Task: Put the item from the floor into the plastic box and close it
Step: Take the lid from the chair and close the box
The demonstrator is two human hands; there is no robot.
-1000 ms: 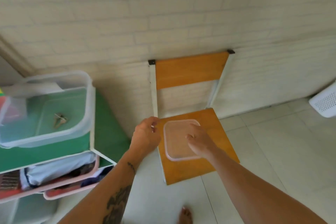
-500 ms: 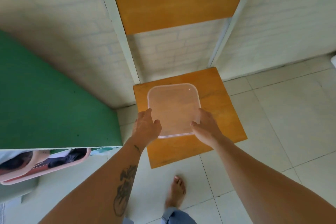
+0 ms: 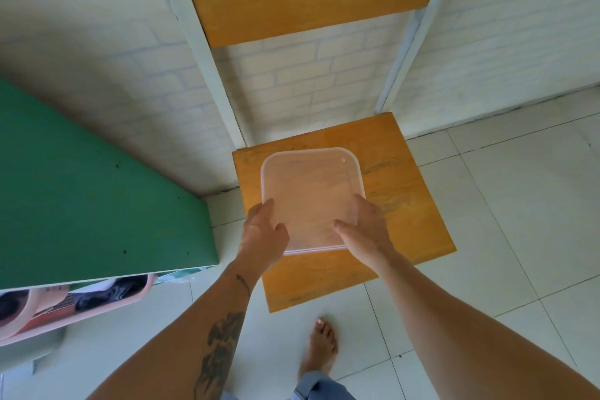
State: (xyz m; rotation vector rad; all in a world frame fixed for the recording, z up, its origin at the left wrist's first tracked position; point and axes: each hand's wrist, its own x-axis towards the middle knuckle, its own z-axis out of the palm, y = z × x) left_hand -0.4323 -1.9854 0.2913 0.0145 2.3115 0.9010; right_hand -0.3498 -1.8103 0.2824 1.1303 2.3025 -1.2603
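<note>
One plastic box (image 3: pixel 310 198), see-through w/ a pinkish tint, sits flat on the seat of one wooden chair (image 3: pixel 418 204). Its lid (image 3: pixel 305 178) is on top. Can't tell if anything is inside. No item from the floor in sight.

Two hands, both on the box. No brand, label or writing to read anywhere.

Left hand (image 3: pixel 263 237): on the near-left corner of the box. Thumb lies on top of the lid, fingers go down the left side. So this grip is pinching the box corner. The arm comes up from the bottom left, nearly straight, w/ a dark tattoo on the forearm and a small one at the wrist.

Right hand (image 3: pixel 365 234): on the near-right corner. Thumb rests on the lid, fingers wrap round the right edge. This grip is also closed on the box. The arm comes in from the bottom right, straight.

One bare foot (image 3: pixel 319 347) stands on the white tile floor (image 3: pixel 519 204), just in front of the chair. A bit of blue trouser leg shows below it.

The chair back is up against a white brick wall (image 3: pixel 97 42). To the left is one green shelf top (image 3: pixel 81 188), and under it one pink tub (image 3: pixel 74 305) w/ stuff in it, too blurry to name.
</note>
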